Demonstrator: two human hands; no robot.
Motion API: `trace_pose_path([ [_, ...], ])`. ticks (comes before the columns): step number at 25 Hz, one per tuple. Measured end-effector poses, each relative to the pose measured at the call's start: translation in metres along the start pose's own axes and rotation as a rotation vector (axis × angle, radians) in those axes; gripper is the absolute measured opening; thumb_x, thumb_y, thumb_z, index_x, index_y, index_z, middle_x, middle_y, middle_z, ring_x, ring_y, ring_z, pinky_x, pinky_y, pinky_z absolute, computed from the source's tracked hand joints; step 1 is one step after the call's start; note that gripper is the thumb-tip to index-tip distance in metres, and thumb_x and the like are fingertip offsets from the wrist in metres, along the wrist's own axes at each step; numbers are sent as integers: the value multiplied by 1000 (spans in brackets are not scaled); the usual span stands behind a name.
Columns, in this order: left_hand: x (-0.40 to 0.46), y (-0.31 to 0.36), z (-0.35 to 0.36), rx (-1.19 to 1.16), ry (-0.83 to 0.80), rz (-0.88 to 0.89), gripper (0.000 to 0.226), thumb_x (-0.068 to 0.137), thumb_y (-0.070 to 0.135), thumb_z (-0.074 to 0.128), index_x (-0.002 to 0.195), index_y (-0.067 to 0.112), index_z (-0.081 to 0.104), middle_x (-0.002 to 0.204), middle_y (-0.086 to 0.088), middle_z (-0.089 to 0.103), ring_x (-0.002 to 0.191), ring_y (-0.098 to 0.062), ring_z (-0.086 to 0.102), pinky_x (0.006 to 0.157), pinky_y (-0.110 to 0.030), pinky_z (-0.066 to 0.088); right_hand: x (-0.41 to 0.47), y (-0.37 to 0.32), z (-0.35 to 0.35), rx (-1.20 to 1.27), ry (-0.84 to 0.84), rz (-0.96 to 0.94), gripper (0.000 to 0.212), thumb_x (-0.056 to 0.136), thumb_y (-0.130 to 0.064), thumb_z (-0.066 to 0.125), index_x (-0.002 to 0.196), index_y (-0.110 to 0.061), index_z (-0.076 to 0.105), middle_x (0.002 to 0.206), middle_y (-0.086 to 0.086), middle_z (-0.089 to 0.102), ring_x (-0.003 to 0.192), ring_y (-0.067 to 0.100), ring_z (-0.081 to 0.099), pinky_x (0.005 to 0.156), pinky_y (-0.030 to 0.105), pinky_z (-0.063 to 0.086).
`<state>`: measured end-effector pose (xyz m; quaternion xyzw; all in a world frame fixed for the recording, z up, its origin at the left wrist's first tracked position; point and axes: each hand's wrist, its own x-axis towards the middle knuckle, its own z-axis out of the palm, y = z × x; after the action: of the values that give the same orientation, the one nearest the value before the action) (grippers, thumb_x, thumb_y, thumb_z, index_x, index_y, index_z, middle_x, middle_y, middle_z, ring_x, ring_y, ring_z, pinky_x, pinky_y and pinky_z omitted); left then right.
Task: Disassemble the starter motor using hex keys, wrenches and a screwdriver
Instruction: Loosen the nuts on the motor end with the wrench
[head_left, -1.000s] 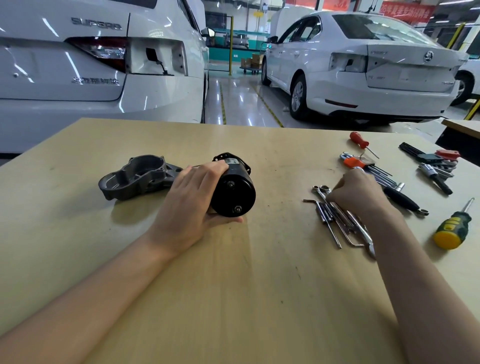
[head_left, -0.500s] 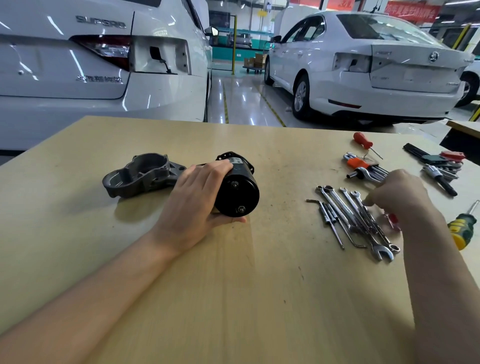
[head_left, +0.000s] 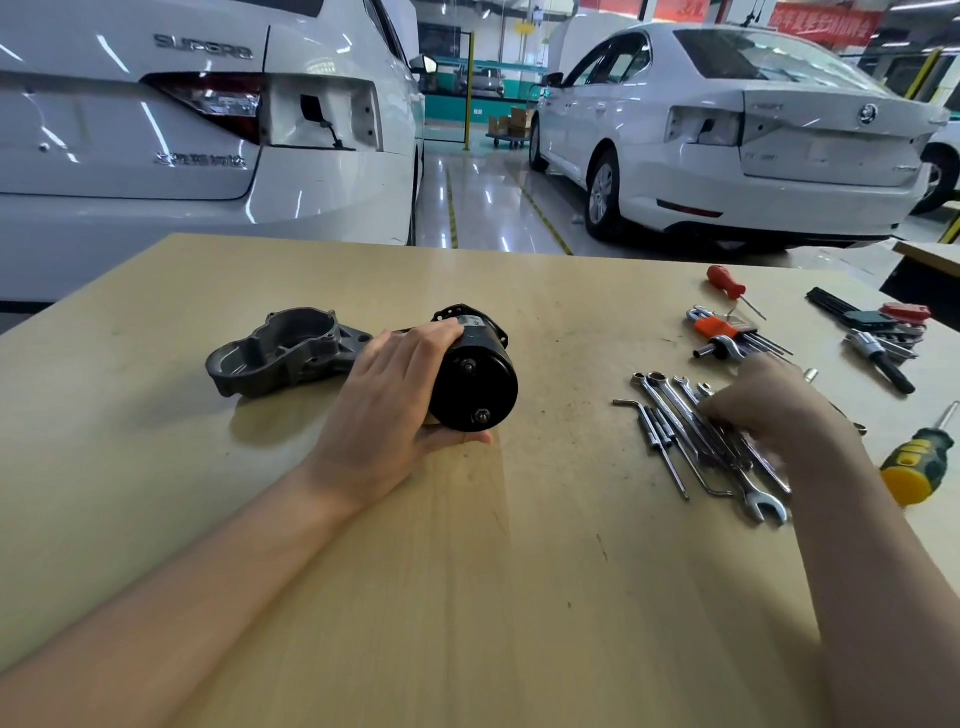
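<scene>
Starter motor (head_left: 467, 379) gripped by left hand (head_left: 384, 415).

a pale wooden table (head_left: 467, 597) fills the foreground. beyond its far edge, a white car (head_left: 182, 156) stands at the left, rear toward the table, one tail light missing. a second white car (head_left: 753, 145) stands beyond the table's far right. between the cars, a glossy floor (head_left: 483, 208) with yellow lines leads back to a cart of cardboard boxes (head_left: 511, 124).
</scene>
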<state>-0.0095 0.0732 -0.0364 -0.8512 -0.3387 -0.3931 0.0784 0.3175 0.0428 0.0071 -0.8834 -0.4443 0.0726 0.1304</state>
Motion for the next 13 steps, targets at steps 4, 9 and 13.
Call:
trace_pose_path([
  [4,-1,1,0,-28,6,-16,84,72,68,56,131,10,38,132,-9,56,122,-17,45,109,-45,32,4,1,0,-30,96,-67,30,86,-11,59,62,-3,44,64,12,44,60,23,41,48,28,27],
  [9,-1,2,-1,-20,-2,-19,85,71,68,56,130,10,38,133,-9,55,123,-18,45,108,-45,32,-8,-24,-17,852,198,-206,26,95,-16,44,73,-11,58,50,2,48,39,10,40,37,17,29],
  [13,0,2,-2,-20,-12,-24,85,71,68,56,129,9,39,134,-10,55,123,-18,45,108,-45,32,-33,-52,-15,1374,-45,-345,17,101,-15,41,93,-16,56,58,-3,60,40,9,45,41,16,36],
])
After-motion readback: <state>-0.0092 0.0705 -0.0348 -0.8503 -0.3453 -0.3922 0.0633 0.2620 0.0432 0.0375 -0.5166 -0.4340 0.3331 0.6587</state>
